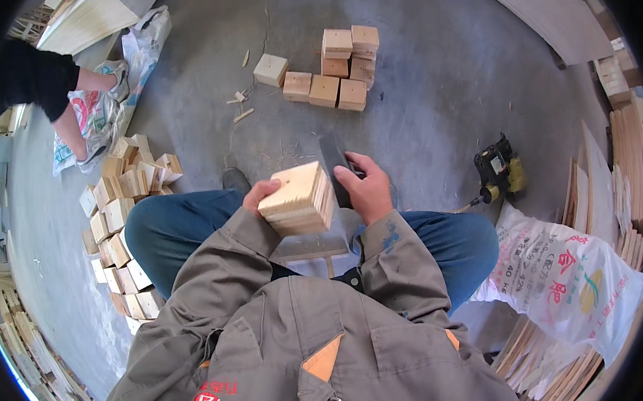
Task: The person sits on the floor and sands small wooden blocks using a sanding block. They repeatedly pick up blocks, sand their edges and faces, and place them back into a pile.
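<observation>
In my left hand (257, 197) is a thick square wooden block (297, 200) made of stacked layers, with a small dark hole in its top face and a ragged near edge. The fingers under the block are hidden. My right hand (369, 188) is closed round a dark, flat, oblong tool (335, 168) that stands on edge just right of the block. Whether the two touch, I cannot tell. Both hands are in front of my body, between my bent knees.
Several wooden blocks (324, 91) are grouped ahead on the grey floor, amid wood splinters. A larger block heap (118, 212) lies left of my knee. At right are a yellow-black power tool (495, 168) and a white sack (558, 277). Another person's feet (93, 151) rest on sacks, upper left.
</observation>
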### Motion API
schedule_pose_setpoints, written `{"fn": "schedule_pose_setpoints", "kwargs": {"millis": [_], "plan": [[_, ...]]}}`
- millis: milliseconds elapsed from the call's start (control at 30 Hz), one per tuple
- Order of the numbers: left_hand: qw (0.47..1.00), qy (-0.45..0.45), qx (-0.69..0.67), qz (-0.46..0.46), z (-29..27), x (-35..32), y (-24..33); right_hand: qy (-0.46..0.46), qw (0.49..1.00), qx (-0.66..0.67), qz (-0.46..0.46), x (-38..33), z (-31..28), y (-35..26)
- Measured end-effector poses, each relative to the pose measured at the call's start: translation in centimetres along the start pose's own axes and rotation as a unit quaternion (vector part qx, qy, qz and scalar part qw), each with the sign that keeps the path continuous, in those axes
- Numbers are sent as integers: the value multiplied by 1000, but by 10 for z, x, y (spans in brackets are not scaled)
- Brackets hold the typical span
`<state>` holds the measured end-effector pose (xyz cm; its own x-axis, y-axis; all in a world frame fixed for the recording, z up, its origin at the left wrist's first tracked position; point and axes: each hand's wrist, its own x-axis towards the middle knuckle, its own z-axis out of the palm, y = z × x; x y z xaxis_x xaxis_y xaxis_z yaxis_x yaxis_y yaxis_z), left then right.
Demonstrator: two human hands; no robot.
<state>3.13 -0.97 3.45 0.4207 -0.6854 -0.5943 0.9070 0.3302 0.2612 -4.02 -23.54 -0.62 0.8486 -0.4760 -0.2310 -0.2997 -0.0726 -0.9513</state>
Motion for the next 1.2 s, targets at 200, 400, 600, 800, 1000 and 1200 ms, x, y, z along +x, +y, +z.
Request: {"fn": "schedule_pose_setpoints", "kwargs": {"millis": [200,400,600,800,1000,1200], "plan": [[999,-8,8,46,10,-6,9,28,978,201,37,-17,-17,-46],[996,18,47,71,-13,3,1,-76,970,230,30,-35,13,-41],[976,55,33,207,30,-48,27,32,989,103,101,-14,-14,-27],[891,62,61,445,-3,-144,120,49,981,181,44,-17,-16,-28],[734,200,302,574,-83,-317,157,1,987,156,44,-17,-5,-27],[628,548,117,540,-201,-441,67,-37,996,72,35,-16,-4,-9]]}}
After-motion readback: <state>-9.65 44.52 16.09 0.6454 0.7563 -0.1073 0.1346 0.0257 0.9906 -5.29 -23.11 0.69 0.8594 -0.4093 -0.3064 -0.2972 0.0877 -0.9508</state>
